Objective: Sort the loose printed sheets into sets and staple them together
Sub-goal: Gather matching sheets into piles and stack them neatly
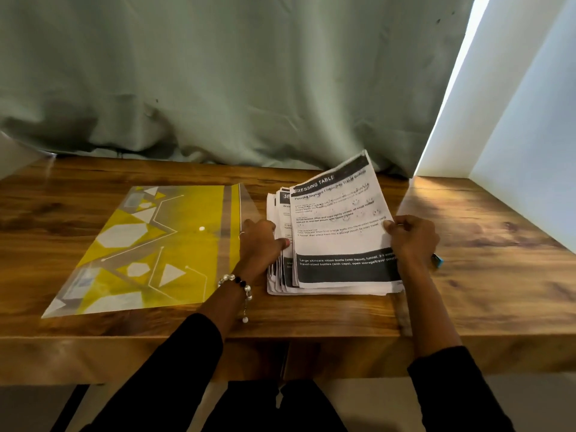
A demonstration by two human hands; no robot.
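Observation:
A stack of loose printed sheets [330, 288] lies on the wooden table [486, 275], right of centre. Its top sheet [339, 232], with black bands and the heading "DRESSING TABLE", is lifted at its far end. My right hand [411, 238] pinches that sheet's right edge, thumb on top. My left hand [260, 241] rests on the stack's left edge, its fingers pressing among the fanned sheets. A small blue object [438, 260], mostly hidden, shows just behind my right wrist; I cannot tell what it is.
A yellow and clear plastic folder [149, 247] with white geometric shapes lies flat on the table's left half. A grey-green curtain [233, 82] hangs behind the table. A white wall [530, 126] closes the right side.

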